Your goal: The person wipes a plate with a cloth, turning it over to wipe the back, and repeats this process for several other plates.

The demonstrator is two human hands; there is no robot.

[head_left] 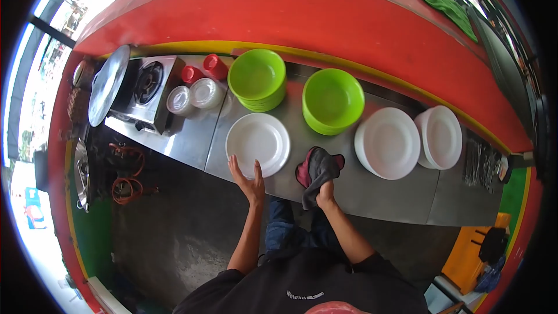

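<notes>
My left hand (pixel 250 184) is open, fingers spread, at the near edge of a white plate (pixel 258 142) lying on the steel counter (pixel 218 160). Whether the fingertips touch the plate I cannot tell. In my right hand (pixel 326 193) is a dark grey cloth (pixel 321 173) with pinkish-red parts, bunched over the fingers at the counter's front. Beyond the plate stands a stack of green bowls (pixel 257 77). A second green bowl stack (pixel 332 100) sits behind the cloth. To the right are two stacks of white plates, a nearer one (pixel 387 143) and a farther one (pixel 440 138).
A gas stove (pixel 148 90) with a large metal lid (pixel 109 86) is at the left. Beside it are red cups (pixel 215 66) and clear plastic containers (pixel 204 93). Cutlery (pixel 480 164) lies at the right end. A red wall (pixel 279 14) runs behind the counter.
</notes>
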